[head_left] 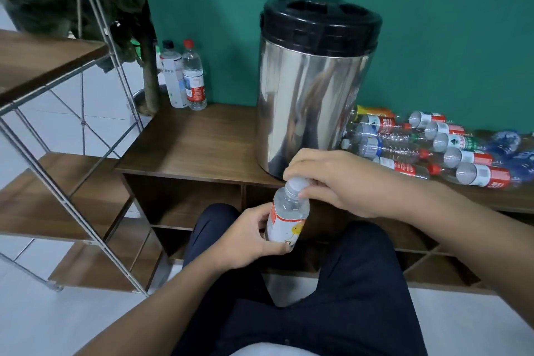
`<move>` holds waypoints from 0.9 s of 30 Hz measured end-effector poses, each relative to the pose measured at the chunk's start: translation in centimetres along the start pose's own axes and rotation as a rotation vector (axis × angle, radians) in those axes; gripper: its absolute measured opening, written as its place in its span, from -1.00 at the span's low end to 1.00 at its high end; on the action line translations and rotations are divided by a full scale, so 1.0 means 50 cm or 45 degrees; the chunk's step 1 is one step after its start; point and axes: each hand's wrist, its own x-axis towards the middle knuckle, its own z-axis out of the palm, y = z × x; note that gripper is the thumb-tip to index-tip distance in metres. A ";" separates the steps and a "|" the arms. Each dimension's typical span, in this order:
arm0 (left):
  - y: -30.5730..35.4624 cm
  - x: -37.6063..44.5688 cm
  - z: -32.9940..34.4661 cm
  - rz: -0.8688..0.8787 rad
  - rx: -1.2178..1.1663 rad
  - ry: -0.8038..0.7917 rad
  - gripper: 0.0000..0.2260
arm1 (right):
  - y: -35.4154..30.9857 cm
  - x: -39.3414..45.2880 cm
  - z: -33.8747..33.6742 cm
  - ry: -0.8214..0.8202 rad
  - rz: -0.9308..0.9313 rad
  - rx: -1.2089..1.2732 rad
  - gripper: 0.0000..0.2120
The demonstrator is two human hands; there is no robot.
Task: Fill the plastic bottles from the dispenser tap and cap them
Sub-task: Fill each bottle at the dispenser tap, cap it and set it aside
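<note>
One clear bottle point(286, 215) is being held over the person's lap, just below the front edge of the table point(196, 141). The left hand point(254, 235) is wrapping its grip around the labelled body, and the right hand point(332, 182) is pinching the pale cap point(296, 183) on its neck with curled fingers. Whether the cap is fully seated is hard to tell, the fingers covering much of it.

One steel dispenser point(313, 87) with a black lid is standing on the table at twelve o'clock from the hands; its tap is hidden behind the right hand. Two capped bottles point(187, 78) are standing upright at ten o'clock, touching each other, against the green wall point(433, 23). At two o'clock a heap of bottles point(427, 147) is lying on its side, roughly a dozen, overlapping too much for a firm count and running off the right edge.

The table is dark wood with open cubbies beneath. A wood-and-metal shelf rack point(57, 130) is standing at nine o'clock on the white tiled floor.
</note>
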 end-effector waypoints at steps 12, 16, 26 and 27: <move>0.049 -0.007 -0.133 0.077 0.112 0.533 -0.53 | -0.082 0.208 -0.068 0.260 0.111 -0.050 -0.54; 0.047 0.004 -0.198 0.073 0.121 0.569 -0.50 | -0.084 0.271 -0.082 0.100 -0.015 -0.095 -0.65; -0.005 0.045 -0.348 0.036 0.287 0.627 -0.47 | -0.077 0.470 -0.072 -0.007 -0.050 -0.159 -0.88; -0.012 0.052 -0.358 0.021 0.304 0.658 -0.48 | -0.076 0.490 -0.071 -0.012 -0.053 -0.153 -0.89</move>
